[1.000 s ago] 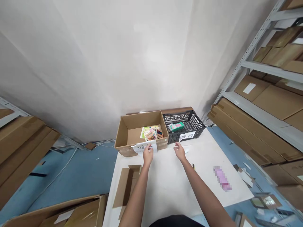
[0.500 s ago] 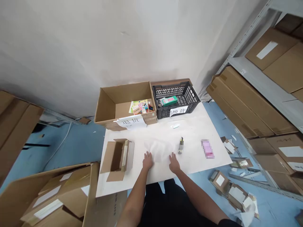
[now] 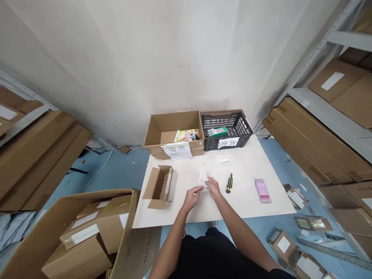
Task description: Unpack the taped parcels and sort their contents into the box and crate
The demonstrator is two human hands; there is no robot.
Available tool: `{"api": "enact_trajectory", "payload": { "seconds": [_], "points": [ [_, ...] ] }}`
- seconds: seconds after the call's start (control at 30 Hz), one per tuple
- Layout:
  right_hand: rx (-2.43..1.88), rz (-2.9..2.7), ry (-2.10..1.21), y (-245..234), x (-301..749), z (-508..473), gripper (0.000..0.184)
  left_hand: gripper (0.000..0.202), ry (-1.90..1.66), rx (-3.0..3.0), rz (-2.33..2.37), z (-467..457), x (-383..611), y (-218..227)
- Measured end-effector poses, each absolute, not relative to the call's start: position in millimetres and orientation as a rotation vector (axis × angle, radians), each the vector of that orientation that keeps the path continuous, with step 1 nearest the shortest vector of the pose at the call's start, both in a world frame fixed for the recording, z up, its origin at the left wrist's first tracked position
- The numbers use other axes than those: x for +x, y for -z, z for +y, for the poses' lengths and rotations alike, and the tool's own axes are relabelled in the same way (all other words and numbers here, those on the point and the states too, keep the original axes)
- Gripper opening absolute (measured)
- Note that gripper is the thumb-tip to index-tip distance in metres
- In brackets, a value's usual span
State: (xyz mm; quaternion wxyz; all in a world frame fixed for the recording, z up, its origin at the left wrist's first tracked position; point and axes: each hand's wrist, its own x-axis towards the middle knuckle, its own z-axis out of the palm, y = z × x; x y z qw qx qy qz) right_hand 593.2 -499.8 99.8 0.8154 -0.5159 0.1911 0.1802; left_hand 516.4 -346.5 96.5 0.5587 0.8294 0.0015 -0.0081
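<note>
My left hand (image 3: 192, 196) and my right hand (image 3: 213, 186) meet over the middle of the white table (image 3: 250, 205), both pinching a thin clear plastic bag (image 3: 202, 176) that is lifted a little off the surface. A black and yellow utility knife (image 3: 229, 183) lies just right of my right hand. A small opened cardboard box (image 3: 161, 186) lies on its side to the left of my left hand.
At the table's back stand a brown carton (image 3: 162, 133) with colourful packets and a black crate (image 3: 241, 130) holding a green box, both with paper labels. A pink item (image 3: 262, 190) lies right. Big cartons sit on the floor at the left; shelves of boxes stand right.
Both hands drew back from the carton's label to the table's middle, lay flat on the clear bag, and now pinch it and lift it. The camera view shifted as well.
</note>
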Motion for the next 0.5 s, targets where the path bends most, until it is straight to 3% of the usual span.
{"api": "enact_trajectory", "payload": {
  "seconds": [0.13,0.27,0.37,0.5],
  "points": [
    [-1.059,0.437,-0.313,-138.2,583.7,-454.3,0.056,0.037,-0.303,2.311,0.268,-214.4,500.4,-132.8],
    [-1.031,0.403,-0.267,-167.2,561.4,-382.7,0.045,0.036,-0.06,2.595,0.431,-119.5,462.1,-117.9],
    [-1.013,0.338,-0.297,-176.1,546.0,-320.4,0.044,0.038,0.141,2.617,0.242,-113.9,427.4,-83.6],
    [-1.137,0.171,-0.36,-152.0,521.1,-253.2,0.038,0.034,-0.061,2.666,0.312,-160.2,387.5,-44.1]
  ]
}}
